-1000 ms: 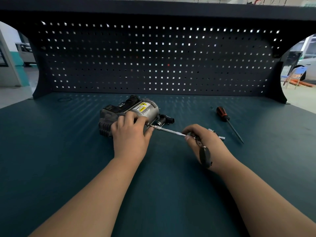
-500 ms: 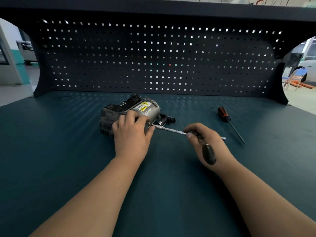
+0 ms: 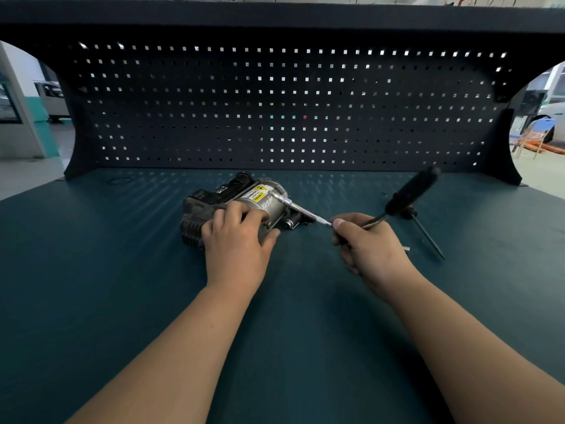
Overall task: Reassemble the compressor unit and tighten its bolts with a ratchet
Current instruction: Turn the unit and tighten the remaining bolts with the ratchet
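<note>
Swung up and away within the last second, the black handle of the ratchet (image 3: 410, 191) now points toward the far right of the bench, where earlier it lay down along the person's right wrist. Its socket tip has climbed from the low end face of the compressor unit (image 3: 232, 194) to the upper edge of the silver cylinder.

Two bare forearms reach in from the near edge over the dark teal bench (image 3: 122, 270). The left hand (image 3: 237, 243) grips the compressor from the near side, fingers curled over its top and thumb pressed along the housing, holding it down on the bench left of centre. The right hand (image 3: 373, 249) is closed tight round the ratchet where the handle meets the extension bar (image 3: 301, 209), thumb tip laid on the bar. The handle is blurred. The bar slants up and left from the fist to the cylinder, just beside a yellow warning label (image 3: 260, 192).

A small silver piece (image 3: 406, 248), too small to identify, lies on the bench just beside the right hand. Near it, farther right, lies a screwdriver (image 3: 428, 237), its grip partly hidden behind the ratchet handle.

Behind stands a dark pegboard (image 3: 275, 102), light showing through its square holes. A blue chair (image 3: 539, 130) stands on the floor past its right end.
</note>
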Available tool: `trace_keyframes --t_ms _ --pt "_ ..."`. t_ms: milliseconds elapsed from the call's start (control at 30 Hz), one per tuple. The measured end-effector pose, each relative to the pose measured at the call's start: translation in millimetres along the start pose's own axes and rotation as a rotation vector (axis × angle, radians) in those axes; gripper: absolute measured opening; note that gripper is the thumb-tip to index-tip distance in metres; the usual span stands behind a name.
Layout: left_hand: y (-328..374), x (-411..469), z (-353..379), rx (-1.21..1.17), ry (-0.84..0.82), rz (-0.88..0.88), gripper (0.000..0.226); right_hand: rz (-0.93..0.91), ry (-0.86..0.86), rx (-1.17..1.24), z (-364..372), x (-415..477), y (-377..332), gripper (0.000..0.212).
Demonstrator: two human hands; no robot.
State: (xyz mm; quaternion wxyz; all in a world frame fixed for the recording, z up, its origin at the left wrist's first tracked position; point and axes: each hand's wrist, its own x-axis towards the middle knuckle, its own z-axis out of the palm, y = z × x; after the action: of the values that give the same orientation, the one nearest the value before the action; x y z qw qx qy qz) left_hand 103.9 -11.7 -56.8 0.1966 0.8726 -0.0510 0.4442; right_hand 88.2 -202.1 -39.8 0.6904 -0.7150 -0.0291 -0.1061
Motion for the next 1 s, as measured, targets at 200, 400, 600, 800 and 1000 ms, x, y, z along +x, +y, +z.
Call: trace_keyframes --t_ms 200,400,600,800,1000 --pt "-2.0 1.3 0.8 0.008 0.010 0.006 0.024 0.052 0.040 -0.298 -10.4 -1.1 7.7 0.033" --pt "-4.0 0.9 0.3 0.009 0.019 0.013 0.025 0.056 0.027 -0.272 -10.3 -3.7 8.3 0.035" --pt "-5.1 0.8 1.3 0.009 0.039 0.018 0.026 0.043 0.011 -0.257 -9.8 -4.1 8.9 0.026" --pt "-7.2 1.0 1.9 0.010 0.045 0.013 0.025 -0.040 -0.057 -0.292 -12.3 -0.4 13.5 0.015" --pt "-6.4 2.2 -2.2 0.041 0.010 0.055 0.023 0.141 -0.132 -0.059 -9.5 -1.6 8.9 0.012"
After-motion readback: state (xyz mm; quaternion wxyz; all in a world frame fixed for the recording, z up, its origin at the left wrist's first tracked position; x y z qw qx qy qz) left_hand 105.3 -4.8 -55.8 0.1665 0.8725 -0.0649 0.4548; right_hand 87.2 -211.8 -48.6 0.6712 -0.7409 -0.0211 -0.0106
